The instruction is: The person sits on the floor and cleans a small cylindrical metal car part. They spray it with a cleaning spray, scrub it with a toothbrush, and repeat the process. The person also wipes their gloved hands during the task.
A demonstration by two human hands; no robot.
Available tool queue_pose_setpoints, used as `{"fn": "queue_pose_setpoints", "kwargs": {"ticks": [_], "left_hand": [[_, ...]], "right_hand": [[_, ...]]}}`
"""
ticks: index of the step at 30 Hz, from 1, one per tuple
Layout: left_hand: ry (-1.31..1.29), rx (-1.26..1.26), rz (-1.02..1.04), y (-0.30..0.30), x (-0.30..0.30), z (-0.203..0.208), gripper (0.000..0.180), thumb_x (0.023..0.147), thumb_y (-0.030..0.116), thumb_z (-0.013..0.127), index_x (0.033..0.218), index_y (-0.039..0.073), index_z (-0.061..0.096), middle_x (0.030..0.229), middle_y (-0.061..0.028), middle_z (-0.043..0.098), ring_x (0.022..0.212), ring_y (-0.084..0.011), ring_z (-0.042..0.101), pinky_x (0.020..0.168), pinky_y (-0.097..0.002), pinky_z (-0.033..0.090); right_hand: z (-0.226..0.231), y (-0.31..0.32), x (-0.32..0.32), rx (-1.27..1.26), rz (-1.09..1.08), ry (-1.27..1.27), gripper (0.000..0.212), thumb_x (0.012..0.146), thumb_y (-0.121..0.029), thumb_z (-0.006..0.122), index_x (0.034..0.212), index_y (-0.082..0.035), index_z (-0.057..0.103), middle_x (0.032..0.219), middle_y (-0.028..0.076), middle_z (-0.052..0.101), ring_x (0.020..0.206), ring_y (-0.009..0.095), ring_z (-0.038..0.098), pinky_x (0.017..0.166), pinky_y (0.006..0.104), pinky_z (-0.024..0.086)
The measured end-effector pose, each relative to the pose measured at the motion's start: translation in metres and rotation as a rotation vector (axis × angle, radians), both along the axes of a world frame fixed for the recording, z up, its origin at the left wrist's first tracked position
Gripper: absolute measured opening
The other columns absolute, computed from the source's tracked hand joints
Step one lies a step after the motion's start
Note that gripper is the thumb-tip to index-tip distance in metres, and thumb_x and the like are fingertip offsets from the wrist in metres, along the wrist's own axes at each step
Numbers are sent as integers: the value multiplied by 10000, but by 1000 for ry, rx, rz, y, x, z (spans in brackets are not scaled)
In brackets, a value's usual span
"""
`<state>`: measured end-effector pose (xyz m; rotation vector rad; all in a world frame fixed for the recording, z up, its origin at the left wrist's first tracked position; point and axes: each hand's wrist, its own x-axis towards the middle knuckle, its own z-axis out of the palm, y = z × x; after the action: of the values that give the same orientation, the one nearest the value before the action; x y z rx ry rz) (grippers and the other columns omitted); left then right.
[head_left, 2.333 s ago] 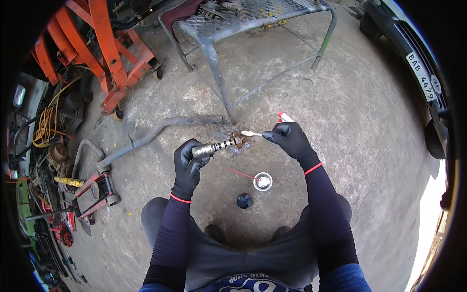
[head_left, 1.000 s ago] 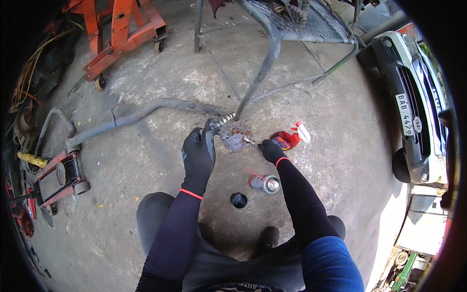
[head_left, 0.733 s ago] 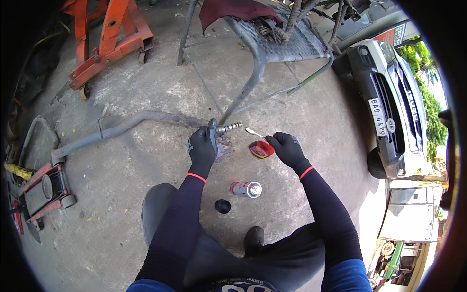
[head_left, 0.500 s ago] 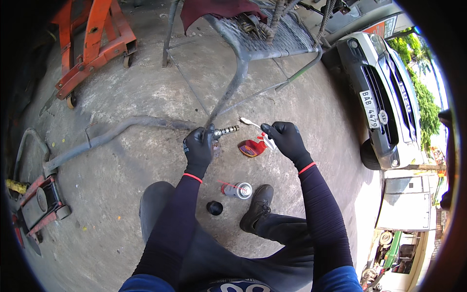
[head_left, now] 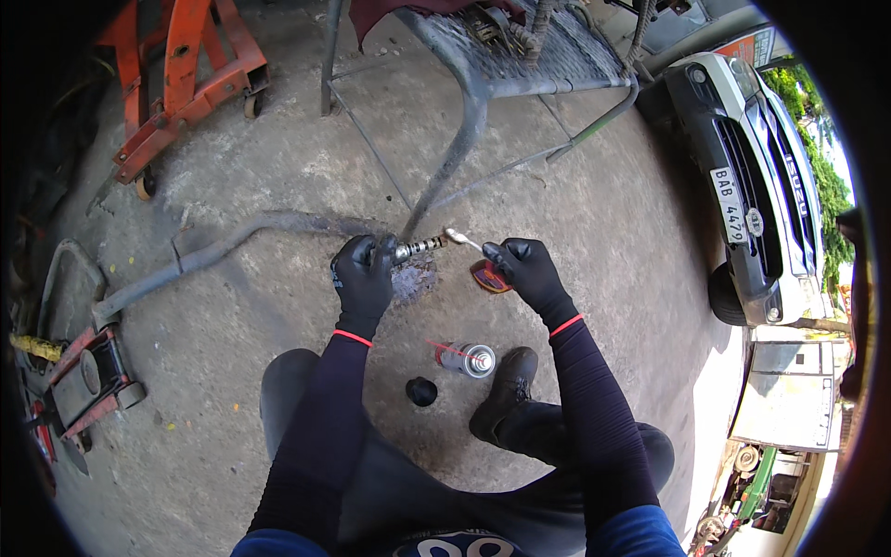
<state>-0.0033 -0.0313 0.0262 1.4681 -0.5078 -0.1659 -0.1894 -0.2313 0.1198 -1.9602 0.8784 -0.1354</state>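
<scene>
My left hand point(head_left: 364, 277), in a black glove, is closed around a metal spool valve point(head_left: 422, 248), a ringed cylinder whose narrow end points right. A white toothbrush point(head_left: 466, 240) is pinched in my black-gloved right hand point(head_left: 526, 275). Its head is right at the valve's tip; whether they touch I cannot tell. Below my right hand, a red bottle point(head_left: 488, 277) lies on the concrete, partly hidden by that hand. Nearer to me stands a spray can point(head_left: 471, 360) with a red straw, beside a round black cap point(head_left: 421, 392).
A grey metal chair point(head_left: 538, 85) with a maroon cloth and metal parts stands ahead. An orange wheeled lift point(head_left: 195, 97) is at far left, a red floor jack point(head_left: 93, 371) with a long grey handle at left. A parked pickup point(head_left: 742, 176) is on the right. A wet patch point(head_left: 413, 281) marks the floor.
Toothbrush and valve have come closer together, the right hand moving left toward the valve. The whole view has shifted slightly, and the red bottle is now more covered by my right hand.
</scene>
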Motion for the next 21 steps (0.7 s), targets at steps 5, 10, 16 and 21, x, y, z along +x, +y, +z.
{"fn": "queue_pose_setpoints", "kwargs": {"ticks": [5, 10, 16, 21], "left_hand": [[-44, 20, 5, 2, 4, 3, 442, 945, 195, 740, 697, -17, 442, 658, -121, 357, 616, -207, 313, 568, -387, 310], [-115, 98, -39, 6, 5, 6, 362, 993, 131, 696, 734, -11, 488, 692, -23, 417, 689, -79, 384, 594, -324, 372], [-170, 163, 13, 12, 2, 12, 341, 982, 137, 714, 754, -12, 508, 699, -27, 435, 680, -89, 385, 580, -325, 353], [-113, 25, 31, 9, 4, 13, 332, 982, 148, 722, 760, -13, 534, 713, -37, 460, 672, -100, 403, 579, -332, 354]], "right_hand": [[6, 0, 4, -164, -41, 218, 543, 959, -498, 759, 674, -42, 678, 552, -2, 544, 524, 86, 450, 523, 322, 370], [5, 3, 13, -42, 9, 30, 564, 958, -490, 765, 644, -34, 652, 529, -5, 500, 515, 79, 420, 508, 330, 353], [4, 16, 14, 7, 51, -10, 542, 964, -492, 758, 681, -35, 680, 519, 11, 532, 512, 92, 451, 510, 338, 380], [3, 16, 15, -151, -175, 98, 496, 958, -462, 770, 714, -36, 697, 569, 23, 587, 550, 90, 483, 551, 325, 409]]}}
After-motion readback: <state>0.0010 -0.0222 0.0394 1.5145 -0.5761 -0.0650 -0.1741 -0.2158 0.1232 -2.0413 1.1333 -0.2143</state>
